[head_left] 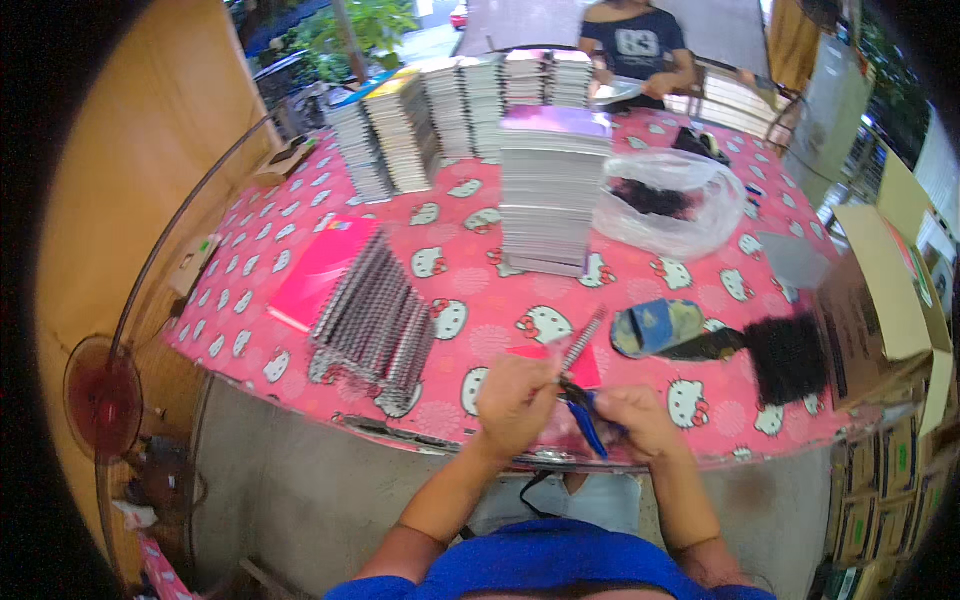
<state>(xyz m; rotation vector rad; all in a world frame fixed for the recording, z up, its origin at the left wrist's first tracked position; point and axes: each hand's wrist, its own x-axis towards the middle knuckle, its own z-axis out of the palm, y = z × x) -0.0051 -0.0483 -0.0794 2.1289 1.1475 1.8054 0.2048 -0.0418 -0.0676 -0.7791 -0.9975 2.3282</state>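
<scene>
Near the table's front edge my left hand (pixel 512 402) is closed on a notebook with a bright pink cover (pixel 583 372). Its spiral-bound spine (pixel 587 336) points up and away to the right. In my right hand (pixel 640 418) is a pair of blue-handled pliers (pixel 584 420). The dark jaws meet the near end of the spiral, beside my left fingers; blur hides whether they grip the wire. To the left leans a pile of spiral-bound notebooks (pixel 372 322) with a pink cover on top.
A tall stack of pages (pixel 545 195) stands mid-table, with more notebook stacks (pixel 400 130) behind. Right of it are a plastic bag (pixel 665 235) with black contents, a blue-yellow item (pixel 655 328), a black bristly bundle (pixel 788 360) and a cardboard box (pixel 865 310). Another person (pixel 635 50) stands opposite.
</scene>
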